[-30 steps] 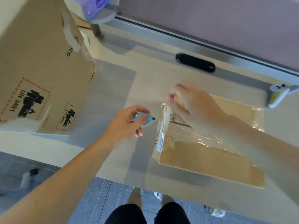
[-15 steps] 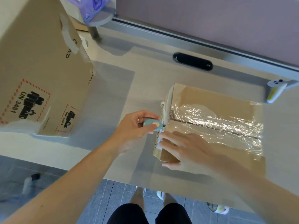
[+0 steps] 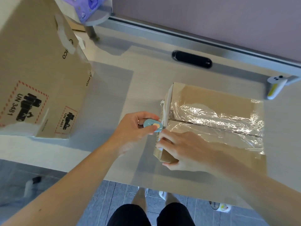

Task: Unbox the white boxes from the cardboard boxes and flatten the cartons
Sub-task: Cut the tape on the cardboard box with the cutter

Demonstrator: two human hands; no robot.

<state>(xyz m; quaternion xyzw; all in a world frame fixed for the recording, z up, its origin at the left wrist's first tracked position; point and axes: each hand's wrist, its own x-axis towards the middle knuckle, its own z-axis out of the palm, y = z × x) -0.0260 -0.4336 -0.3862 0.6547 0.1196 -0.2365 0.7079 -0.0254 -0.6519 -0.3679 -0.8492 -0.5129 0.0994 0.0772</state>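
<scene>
By PICO "UN 3481" box, L hand pinches cutter, R hand presses carton.

Open lane: bare table at centre frame.
Blocks: tall carton upper left, taped carton right.

Bright daylight; glare on tape; edges warped, soft.

Two cardboard boxes, one blue cutter, one white controller.
</scene>
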